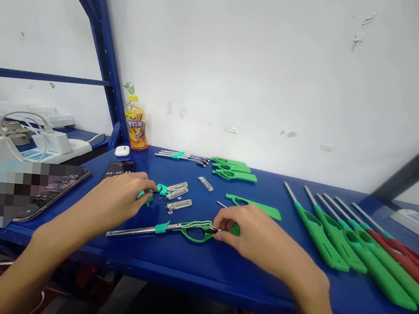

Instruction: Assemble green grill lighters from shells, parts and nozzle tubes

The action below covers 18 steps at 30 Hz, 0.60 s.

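Observation:
My left hand point(127, 194) reaches over a small group of teal plastic pieces point(162, 189), its thumb and forefinger closing around one of them. In front of me lies a lighter half-shell point(195, 238), green with a loop opening. A metal lighter tube point(133, 230) with a teal collar point(161, 227) extends left from it. White wires point(200, 223) run along the shell to a small black igniter point(210, 230). My right hand point(240, 228) pinches the igniter's end at the shell, hiding part of the handle. Clear fuel tanks point(179, 204) lie between my hands.
Several green and red lighters point(323, 240) lie at right. Green half-shells point(234, 169) and wired metal tubes point(180, 155) are near the wall; another half-shell point(263, 209) lies closer. Phones point(54, 194), a drink bottle point(137, 126), an earbud case point(122, 151) and power strips point(74, 150) are at left.

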Motion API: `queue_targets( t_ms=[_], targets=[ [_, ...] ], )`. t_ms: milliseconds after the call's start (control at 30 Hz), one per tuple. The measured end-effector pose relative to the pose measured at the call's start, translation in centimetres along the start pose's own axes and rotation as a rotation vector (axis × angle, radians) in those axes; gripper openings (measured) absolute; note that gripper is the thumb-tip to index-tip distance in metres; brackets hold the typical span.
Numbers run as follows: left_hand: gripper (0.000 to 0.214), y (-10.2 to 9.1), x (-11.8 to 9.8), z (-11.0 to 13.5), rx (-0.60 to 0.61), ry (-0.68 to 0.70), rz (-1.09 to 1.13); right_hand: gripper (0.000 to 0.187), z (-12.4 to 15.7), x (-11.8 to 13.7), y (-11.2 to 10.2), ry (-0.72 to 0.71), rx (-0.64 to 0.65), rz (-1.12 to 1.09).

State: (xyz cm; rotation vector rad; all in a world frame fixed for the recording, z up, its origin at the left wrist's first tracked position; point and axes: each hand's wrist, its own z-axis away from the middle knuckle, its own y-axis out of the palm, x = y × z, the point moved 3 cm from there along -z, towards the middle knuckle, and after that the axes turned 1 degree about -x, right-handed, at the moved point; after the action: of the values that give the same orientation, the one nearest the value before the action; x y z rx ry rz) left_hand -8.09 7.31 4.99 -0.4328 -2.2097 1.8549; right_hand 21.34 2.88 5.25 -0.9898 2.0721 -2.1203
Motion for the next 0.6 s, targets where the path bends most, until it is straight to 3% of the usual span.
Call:
queue_targets(
  t_ms=[300, 600],
  targets=[
    [0.035, 0.21, 1.09, 0.31, 0.021, -0.047, 0.006, 0.011, 0.43, 0.03, -0.53, 0.062, 0.048, 0.006],
    [0.043, 0.43, 0.37, 0.18, 0.121, -0.049, -0.016, 0.008, 0.51, -0.16, -0.47, 0.063, 0.085, -0.012]
  ],
)
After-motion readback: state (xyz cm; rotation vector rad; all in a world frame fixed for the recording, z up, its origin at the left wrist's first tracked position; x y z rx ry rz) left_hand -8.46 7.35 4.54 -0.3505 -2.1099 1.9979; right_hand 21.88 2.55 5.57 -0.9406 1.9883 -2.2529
